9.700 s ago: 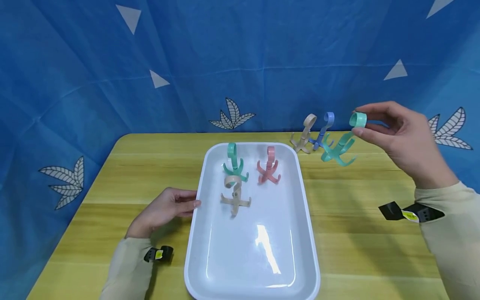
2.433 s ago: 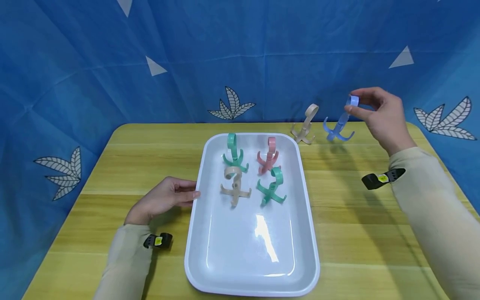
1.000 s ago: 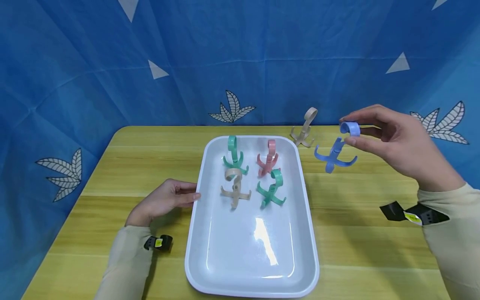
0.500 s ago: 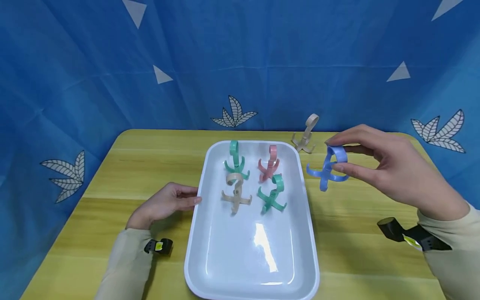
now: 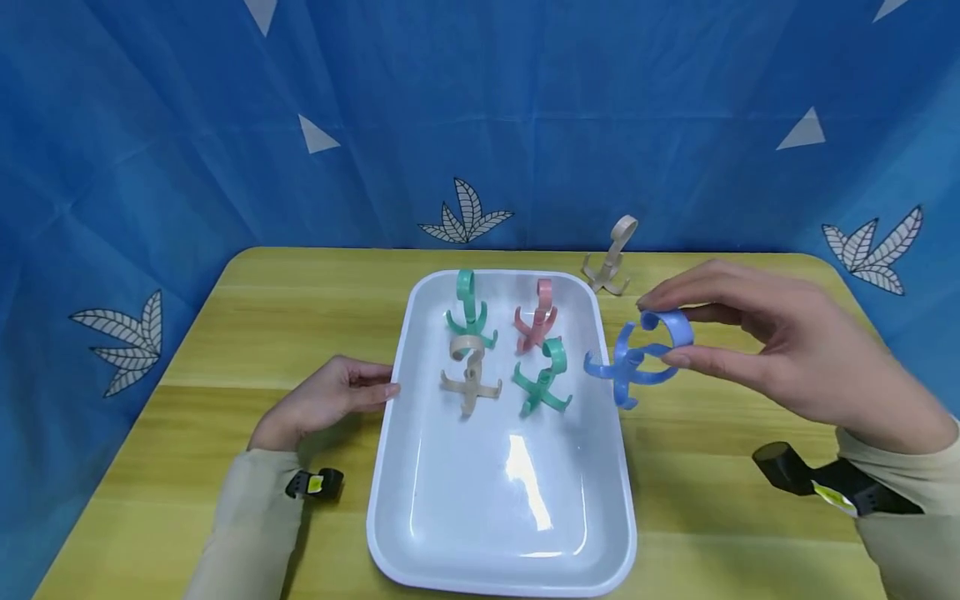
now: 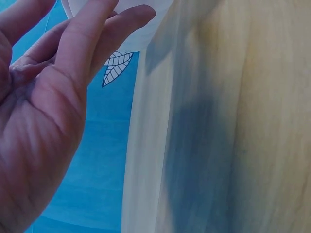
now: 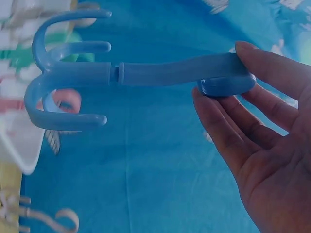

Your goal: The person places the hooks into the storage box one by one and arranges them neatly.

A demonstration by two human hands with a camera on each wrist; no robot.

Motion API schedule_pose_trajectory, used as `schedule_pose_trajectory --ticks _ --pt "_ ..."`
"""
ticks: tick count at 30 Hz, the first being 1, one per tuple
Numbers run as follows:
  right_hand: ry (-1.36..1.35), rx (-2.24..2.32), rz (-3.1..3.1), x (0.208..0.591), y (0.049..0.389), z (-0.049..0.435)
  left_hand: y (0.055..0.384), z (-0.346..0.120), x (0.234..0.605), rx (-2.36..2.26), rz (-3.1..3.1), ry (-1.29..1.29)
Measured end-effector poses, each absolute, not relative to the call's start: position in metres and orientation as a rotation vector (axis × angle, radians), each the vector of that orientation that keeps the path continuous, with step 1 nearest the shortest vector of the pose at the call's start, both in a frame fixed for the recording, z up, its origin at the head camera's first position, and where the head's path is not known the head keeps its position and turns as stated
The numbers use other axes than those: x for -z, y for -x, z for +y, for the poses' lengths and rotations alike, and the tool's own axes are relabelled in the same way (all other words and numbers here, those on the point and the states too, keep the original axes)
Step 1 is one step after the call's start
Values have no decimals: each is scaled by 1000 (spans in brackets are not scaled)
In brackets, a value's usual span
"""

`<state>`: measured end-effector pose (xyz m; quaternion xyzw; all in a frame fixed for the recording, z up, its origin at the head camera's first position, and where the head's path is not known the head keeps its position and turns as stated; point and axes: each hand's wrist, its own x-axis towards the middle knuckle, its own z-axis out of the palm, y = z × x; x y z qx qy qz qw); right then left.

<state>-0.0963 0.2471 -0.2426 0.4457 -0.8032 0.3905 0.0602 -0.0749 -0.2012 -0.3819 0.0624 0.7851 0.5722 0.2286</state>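
Note:
My right hand (image 5: 795, 342) pinches the curled top of a blue four-pronged hanging hook (image 5: 626, 367) between thumb and fingers. Its prongs overlap the right rim of the white tray (image 5: 495, 517) in the head view. The right wrist view shows the whole hook (image 7: 77, 75) side-on, with a joint in its stem. At the tray's left rim, my left hand (image 5: 326, 404) grips the edge, thumb over it. Inside the tray stand a green hook (image 5: 468, 321), a pink hook (image 5: 536, 325), a beige hook (image 5: 471, 383) and another green hook (image 5: 542, 390).
Another beige hook (image 5: 609, 262) stands on the wooden table (image 5: 300, 300) behind the tray's right corner, near the back edge. A blue cloth (image 5: 375, 125) with leaf and triangle prints hangs behind the table. The tray's front half is bare.
Earlier the right hand put a second green hook into the tray, then lifted the blue hook from the back of the table. It has since brought it left and nearer. The left hand stays put.

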Motion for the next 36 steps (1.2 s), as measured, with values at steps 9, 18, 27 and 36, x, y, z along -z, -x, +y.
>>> schedule_pose_trajectory --ticks 9,18,27,36 --pt "-1633 -1335 -2308 242 78 234 72 -197 384 -1579 2129 -197" --pt "-1726 -1324 -2366 248 69 212 74 -195 383 -1567 2135 -190" --pt "-1800 -1548 -2497 268 72 180 72 -199 381 -1546 2142 -192" --pt "-1942 -1755 -2466 288 82 139 73 -199 378 -1529 2182 -171"
